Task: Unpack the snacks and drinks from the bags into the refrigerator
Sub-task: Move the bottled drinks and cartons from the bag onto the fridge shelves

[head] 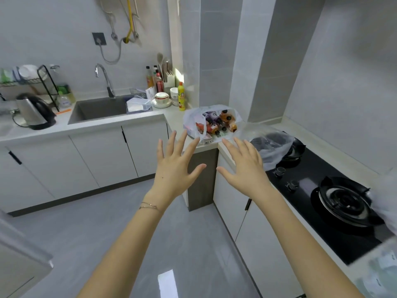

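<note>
Two bags are seen. A white bag (190, 119) lies on the worktop (150, 119) corner, its mouth turned towards the person. Bottles (221, 122) are laid flat inside, caps mostly towards the front edge; their number cannot be told. A clear bag (272, 147) is slumped on the stove (322, 190). The left hand (171, 166) and right hand (242, 166) are held before the corner, each grip spread wide, nothing held.

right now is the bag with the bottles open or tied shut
Open. The bag gapes toward the camera, its mouth spread wide, and the bottles inside lie in plain view.
</note>
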`<state>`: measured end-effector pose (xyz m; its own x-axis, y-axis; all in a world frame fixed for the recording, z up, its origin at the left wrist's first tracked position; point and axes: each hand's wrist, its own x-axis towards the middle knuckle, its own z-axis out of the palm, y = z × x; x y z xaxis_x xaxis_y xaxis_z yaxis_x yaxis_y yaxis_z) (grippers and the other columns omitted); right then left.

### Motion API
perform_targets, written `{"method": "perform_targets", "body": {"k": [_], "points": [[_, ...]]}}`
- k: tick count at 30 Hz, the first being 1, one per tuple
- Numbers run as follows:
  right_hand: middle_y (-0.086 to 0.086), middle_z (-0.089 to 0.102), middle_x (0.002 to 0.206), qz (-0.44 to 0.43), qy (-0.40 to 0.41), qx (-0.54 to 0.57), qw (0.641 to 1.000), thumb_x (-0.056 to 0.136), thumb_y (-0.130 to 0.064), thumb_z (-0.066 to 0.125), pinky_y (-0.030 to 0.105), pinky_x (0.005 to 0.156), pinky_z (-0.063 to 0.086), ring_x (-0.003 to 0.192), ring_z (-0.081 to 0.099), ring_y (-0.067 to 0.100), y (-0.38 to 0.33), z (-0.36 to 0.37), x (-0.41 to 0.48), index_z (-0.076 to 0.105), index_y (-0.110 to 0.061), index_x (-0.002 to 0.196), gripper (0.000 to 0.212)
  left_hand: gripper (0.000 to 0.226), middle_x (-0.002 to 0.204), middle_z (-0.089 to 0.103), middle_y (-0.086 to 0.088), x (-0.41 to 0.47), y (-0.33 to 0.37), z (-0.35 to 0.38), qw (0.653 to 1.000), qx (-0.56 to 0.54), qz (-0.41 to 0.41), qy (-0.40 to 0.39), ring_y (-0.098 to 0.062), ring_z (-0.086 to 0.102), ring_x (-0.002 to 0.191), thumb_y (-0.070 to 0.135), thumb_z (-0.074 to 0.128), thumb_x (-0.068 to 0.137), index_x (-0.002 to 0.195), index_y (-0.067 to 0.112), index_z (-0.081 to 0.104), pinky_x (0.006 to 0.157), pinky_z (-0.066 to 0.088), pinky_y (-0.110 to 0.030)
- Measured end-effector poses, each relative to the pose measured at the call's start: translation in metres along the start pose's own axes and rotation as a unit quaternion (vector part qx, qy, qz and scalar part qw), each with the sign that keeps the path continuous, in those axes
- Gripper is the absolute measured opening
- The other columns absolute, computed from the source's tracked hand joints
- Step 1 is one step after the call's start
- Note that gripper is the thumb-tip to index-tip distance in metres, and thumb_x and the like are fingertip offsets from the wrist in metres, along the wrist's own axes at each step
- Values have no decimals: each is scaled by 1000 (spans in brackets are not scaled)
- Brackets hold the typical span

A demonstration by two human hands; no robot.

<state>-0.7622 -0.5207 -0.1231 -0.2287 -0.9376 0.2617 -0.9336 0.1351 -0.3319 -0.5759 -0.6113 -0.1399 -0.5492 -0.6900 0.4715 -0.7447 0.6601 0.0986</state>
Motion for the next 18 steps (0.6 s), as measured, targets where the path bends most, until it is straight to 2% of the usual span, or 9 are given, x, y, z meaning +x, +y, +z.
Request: {"method": "perform_targets", "body": {"k": [11, 18], "points": [[-2, 6, 162, 35, 9, -6, 999, 92, -51, 53, 44, 118, 3, 148, -5, 20, 35, 34, 134, 12, -39, 152, 73, 68, 161, 20, -4, 136, -54, 75, 999, -28, 42, 19, -31, 8, 150, 63, 30, 89, 149, 30, 32, 116, 3, -58], [-1, 7, 162, 69, 13, 0, 998, 94, -48, 51, 47, 119, 5, 148, -3, 20, 54, 62, 214, 15, -37, 152, 69, 66, 161, 22, -2, 212, -91, 120, 996, -55, 62, 12, -29, 7, 150, 61, 33, 90, 148, 30, 36, 118, 0, -54]]}}
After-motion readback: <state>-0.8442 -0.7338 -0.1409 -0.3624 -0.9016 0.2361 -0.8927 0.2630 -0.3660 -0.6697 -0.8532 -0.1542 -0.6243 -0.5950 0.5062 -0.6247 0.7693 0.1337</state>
